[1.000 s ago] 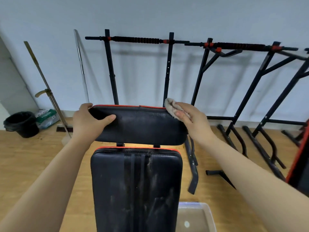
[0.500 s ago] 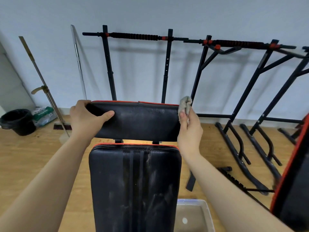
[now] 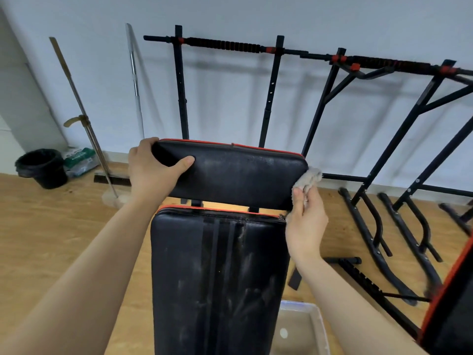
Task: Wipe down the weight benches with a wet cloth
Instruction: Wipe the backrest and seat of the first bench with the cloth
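The crumpled grey-beige cloth (image 3: pixel 308 181) is bunched against the right end of the bench's upper black padded cushion with red piping (image 3: pixel 230 175), touching its rounded corner. The right hand (image 3: pixel 305 224) holds the cloth from below, thumb and curled fingers pinching it, with the heel of the hand beside the gap between the two cushions. The left hand (image 3: pixel 151 170) grips the opposite, left end of the same cushion: the thumb lies across its front face and the fingers wrap over the top edge and out of sight.

Below it, the long black seat cushion (image 3: pixel 217 278) runs toward the camera, streaked with pale dusty smears. A clear plastic tub (image 3: pixel 318 326) sits on the wooden floor (image 3: pixel 51 239) just right of this cushion. Black metal pull-up racks with red collars (image 3: pixel 271 85) stand along the pale wall behind the bench. At the right edge is part of another black, red-trimmed bench (image 3: pixel 450 303). To the left, a silver bar (image 3: pixel 134 80) and a long-handled broom (image 3: pixel 76 98) lean on the wall near a black bin (image 3: pixel 42 167).
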